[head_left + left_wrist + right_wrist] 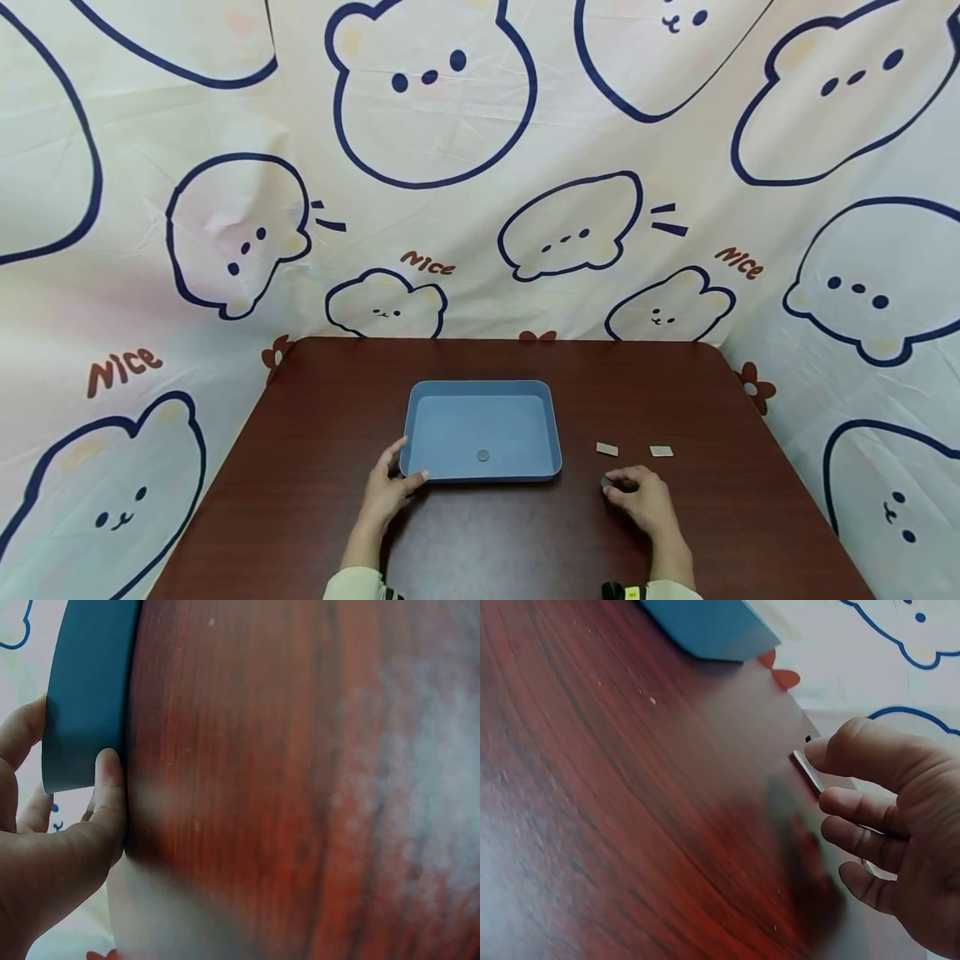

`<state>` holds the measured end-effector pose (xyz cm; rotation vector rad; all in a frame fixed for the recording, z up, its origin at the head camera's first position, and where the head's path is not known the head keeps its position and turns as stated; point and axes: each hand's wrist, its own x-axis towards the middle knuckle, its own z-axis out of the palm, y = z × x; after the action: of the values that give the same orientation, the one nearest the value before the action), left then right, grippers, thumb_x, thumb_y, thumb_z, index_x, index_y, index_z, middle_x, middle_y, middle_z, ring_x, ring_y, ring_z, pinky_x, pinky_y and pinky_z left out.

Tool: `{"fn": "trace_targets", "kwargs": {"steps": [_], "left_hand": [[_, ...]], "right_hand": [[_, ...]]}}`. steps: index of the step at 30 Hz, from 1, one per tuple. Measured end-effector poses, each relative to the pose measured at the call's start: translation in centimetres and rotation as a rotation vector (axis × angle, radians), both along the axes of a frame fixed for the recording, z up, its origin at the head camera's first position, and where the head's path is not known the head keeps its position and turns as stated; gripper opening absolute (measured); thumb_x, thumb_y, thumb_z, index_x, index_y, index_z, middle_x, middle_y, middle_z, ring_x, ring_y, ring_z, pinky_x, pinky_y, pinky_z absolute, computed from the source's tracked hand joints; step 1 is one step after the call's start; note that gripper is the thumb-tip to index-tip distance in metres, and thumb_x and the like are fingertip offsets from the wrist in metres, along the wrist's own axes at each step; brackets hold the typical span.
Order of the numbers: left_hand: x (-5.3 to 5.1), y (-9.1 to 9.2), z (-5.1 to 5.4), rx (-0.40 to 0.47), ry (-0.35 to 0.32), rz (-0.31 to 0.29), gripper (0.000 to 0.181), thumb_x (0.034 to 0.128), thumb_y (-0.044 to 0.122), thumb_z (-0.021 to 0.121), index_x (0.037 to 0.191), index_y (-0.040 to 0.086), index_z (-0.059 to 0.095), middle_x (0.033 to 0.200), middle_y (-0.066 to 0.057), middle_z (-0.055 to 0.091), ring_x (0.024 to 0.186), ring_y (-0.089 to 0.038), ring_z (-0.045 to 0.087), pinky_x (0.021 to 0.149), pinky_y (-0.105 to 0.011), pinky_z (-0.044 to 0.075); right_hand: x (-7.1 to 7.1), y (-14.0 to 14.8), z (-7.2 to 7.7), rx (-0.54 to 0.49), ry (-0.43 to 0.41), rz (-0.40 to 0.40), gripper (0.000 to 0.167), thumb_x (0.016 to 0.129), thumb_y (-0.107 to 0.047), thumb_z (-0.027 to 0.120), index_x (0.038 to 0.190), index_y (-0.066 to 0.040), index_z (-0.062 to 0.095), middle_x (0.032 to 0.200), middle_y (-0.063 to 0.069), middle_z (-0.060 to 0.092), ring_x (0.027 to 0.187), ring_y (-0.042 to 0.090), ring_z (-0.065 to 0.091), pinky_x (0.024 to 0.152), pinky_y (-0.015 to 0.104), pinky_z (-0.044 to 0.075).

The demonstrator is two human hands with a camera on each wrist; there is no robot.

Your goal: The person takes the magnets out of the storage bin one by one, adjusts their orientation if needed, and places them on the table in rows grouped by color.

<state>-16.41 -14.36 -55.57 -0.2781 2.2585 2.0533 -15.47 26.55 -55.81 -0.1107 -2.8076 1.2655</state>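
Observation:
My left hand (385,497) holds the near left corner of a blue rectangular tray (480,477). In the left wrist view its thumb (110,791) lies against the tray's front wall (90,690), with the other fingers round the left side. One grey coin (483,456) lies flat inside the tray, near its front. To the right of the tray, my right hand (643,497) pinches a small dark coin-like disc (606,481) just above the table. Seen nearly edge-on in the right wrist view, this disc (806,773) sits between thumb and fingertips; its face is hidden.
Two small pale flat rectangular pieces, a left one (607,449) and a right one (662,451), lie on the table (480,542) beyond my right hand. A cartoon-printed cloth (480,225) hangs behind and beside the dark brown table.

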Motion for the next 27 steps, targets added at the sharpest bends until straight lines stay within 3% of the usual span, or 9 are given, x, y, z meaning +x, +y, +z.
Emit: {"fn": "trace_targets", "kwargs": {"steps": [3,10,27], "left_hand": [[-0.06,0.0,-0.01,0.002,0.0,0.001,0.077,0.0797,0.011,0.074,0.145,0.013,0.033,0.144,-0.028,0.024,0.118,-0.045,0.042,0.075,-0.046,0.049],[0.04,-0.07,-0.04,0.003,0.013,-0.004,0.077,0.0804,0.011,0.073,0.146,0.013,0.031,0.145,-0.028,0.023,0.115,-0.045,0.044,0.074,-0.046,0.049],[0.06,-0.06,0.04,0.001,0.002,-0.01,0.077,0.081,0.01,0.072,0.146,0.012,0.03,0.144,-0.028,0.023,0.12,-0.046,0.039,0.075,-0.047,0.048]], "right_hand": [[0.02,0.34,-0.07,0.006,-0.016,-0.02,0.014,0.076,-0.011,0.076,0.089,-0.013,0.073,0.094,0.002,0.06,0.084,0.021,0.058,0.072,0.036,0.046],[0.1,0.47,-0.12,0.021,-0.056,-0.026,0.012,0.075,-0.012,0.077,0.087,-0.013,0.074,0.099,0.004,0.06,0.087,0.022,0.057,0.074,0.038,0.045],[-0.04,0.68,-0.31,0.058,-0.087,-0.015,0.014,0.074,-0.012,0.077,0.087,-0.01,0.074,0.094,0.005,0.055,0.082,0.022,0.053,0.071,0.037,0.042]]}}
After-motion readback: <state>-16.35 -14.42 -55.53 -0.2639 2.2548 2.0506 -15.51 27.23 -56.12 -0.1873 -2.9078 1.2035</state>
